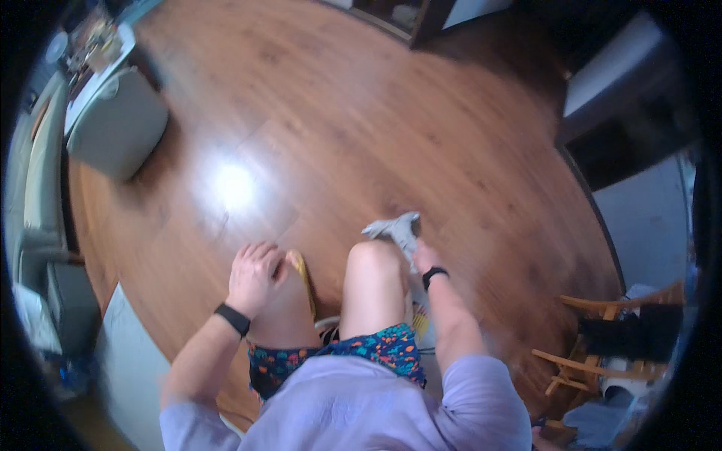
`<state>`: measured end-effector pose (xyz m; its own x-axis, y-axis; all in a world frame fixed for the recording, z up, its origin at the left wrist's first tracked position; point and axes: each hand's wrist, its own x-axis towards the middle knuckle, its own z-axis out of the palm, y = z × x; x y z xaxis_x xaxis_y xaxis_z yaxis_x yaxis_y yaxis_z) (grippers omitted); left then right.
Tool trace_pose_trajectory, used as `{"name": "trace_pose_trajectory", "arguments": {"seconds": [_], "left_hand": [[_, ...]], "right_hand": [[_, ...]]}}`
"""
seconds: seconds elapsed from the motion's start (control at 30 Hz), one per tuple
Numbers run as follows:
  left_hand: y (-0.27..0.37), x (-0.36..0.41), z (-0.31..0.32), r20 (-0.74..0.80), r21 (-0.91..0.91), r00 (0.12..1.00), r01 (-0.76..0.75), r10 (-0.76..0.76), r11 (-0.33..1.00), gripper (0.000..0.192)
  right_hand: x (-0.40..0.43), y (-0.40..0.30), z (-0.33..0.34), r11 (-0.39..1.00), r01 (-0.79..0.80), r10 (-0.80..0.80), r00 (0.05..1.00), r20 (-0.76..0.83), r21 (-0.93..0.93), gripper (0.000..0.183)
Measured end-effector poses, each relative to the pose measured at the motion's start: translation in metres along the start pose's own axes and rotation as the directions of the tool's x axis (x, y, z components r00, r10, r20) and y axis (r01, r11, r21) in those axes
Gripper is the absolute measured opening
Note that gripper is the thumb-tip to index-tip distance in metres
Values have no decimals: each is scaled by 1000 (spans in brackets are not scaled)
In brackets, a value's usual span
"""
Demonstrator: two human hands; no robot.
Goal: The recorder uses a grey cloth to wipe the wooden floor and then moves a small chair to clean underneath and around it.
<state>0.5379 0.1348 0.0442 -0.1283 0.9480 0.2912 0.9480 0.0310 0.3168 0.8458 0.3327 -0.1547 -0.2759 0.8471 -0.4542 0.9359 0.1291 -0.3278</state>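
Note:
My left hand (256,276) rests over my bent left knee, its fingers draped over the kneecap and thumb a little apart, with nothing held. A dark watch or band (232,319) circles that wrist. Beside my right knee, my right hand (426,257) grips a limp, light grey cloth (399,230). The upper part of the cloth spreads in two directions past the knee, above the wood floor (338,146); its lower part hangs partly behind my fingers and leg. Something yellow (304,276), mostly hidden, shows along the inner side of my left leg.
A pale upholstered seat (121,121) stands at upper left, near a cluttered surface (101,56). A wooden chair (598,366) with dark fabric draped on it is at lower right. Dark furniture (626,135) lines the right side. A pale panel (127,344) lies at lower left.

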Motion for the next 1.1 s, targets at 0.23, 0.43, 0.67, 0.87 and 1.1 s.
{"name": "trace_pose_trajectory", "arguments": {"seconds": [0.23,0.43,0.67,0.87,1.1], "left_hand": [[-9,-18,25,88,-99,996,13,-4,995,7],[-2,9,37,137,-154,984,-92,113,984,8],[8,19,59,143,-190,974,-148,176,971,7],[13,7,57,255,-151,961,-74,111,986,11],[5,-5,34,99,-128,992,-61,74,990,7]], "right_hand": [[-59,28,63,992,-87,87,996,-4,89,36],[-98,57,103,940,-285,272,958,96,186,47],[-96,61,150,947,-270,273,962,6,172,56],[-102,62,161,960,-278,278,960,-14,37,58],[-101,54,133,946,-262,260,965,34,190,46]]}}
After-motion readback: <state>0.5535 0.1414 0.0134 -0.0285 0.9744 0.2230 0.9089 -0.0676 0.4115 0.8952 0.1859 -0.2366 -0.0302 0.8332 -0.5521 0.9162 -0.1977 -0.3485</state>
